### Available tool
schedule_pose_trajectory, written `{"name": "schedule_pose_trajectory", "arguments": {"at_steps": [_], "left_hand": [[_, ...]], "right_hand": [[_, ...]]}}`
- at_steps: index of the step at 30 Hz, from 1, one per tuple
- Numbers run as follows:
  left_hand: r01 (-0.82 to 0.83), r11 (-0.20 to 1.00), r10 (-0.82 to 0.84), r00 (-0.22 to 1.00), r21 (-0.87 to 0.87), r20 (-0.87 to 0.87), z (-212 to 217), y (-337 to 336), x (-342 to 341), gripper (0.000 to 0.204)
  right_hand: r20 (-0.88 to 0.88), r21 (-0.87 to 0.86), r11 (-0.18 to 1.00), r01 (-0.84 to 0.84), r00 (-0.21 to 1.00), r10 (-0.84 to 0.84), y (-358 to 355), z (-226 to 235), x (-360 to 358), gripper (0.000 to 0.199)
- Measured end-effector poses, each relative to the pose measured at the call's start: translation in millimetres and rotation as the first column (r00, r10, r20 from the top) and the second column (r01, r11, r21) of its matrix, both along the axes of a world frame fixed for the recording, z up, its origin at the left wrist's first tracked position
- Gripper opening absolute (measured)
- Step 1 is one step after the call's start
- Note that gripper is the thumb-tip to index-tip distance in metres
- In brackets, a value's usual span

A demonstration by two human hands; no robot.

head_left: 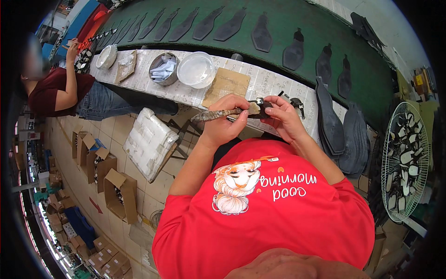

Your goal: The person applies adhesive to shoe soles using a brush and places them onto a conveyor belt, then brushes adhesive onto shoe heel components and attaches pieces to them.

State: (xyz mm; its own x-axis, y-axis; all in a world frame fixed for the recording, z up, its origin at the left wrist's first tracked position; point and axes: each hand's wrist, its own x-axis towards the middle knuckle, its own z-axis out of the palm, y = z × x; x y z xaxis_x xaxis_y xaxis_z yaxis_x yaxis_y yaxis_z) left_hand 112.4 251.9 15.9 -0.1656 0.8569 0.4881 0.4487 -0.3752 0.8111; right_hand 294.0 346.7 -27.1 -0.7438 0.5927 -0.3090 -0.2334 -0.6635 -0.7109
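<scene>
A small dark shoe piece [261,108] is pinched in the right hand [283,118] above the paper-covered workbench [260,81]. The left hand [225,123] is closed around a glue-crusted brush [218,114], its tip touching the piece. A white plastic tub [196,69] sits just beyond on the bench.

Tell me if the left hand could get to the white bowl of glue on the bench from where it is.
Probably yes: the left hand grips a brush, but the white bowl sits just beyond with nothing between.

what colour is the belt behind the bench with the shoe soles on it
Dark green; the belt carries a row of dark grey soles, shown clearly in the head view.
</scene>
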Motion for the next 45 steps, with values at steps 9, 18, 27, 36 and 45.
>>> {"name": "schedule_pose_trajectory", "arguments": {"at_steps": [9,18,27,36,45], "left_hand": [[0.022,1.0,-0.022,0.999,-0.001,-0.031,-2,0,-7,0.009],[0.057,0.998,-0.058,0.998,-0.006,-0.024,-5,-2,-13,0.01],[0.059,0.998,-0.059,0.998,-0.02,-0.034,-5,-7,-19,0.008],[0.048,0.998,-0.05,0.998,-0.043,-0.036,-11,-14,-24,0.008],[0.018,0.996,-0.017,1.0,-0.082,0.01,-10,-23,-30,0.007]], "right_hand": [[0.014,0.019,1.0,-0.001,1.0,0.0,2,-3,-3,0.032],[0.032,0.027,1.0,0.004,0.999,-0.005,2,-3,-3,0.032],[0.054,0.027,1.0,0.004,0.999,-0.006,0,-3,-3,0.033],[0.052,0.016,1.0,0.009,0.999,-0.01,0,-4,-2,0.034],[-0.006,-0.057,0.998,0.01,1.0,-0.011,4,-7,2,0.034]]}}
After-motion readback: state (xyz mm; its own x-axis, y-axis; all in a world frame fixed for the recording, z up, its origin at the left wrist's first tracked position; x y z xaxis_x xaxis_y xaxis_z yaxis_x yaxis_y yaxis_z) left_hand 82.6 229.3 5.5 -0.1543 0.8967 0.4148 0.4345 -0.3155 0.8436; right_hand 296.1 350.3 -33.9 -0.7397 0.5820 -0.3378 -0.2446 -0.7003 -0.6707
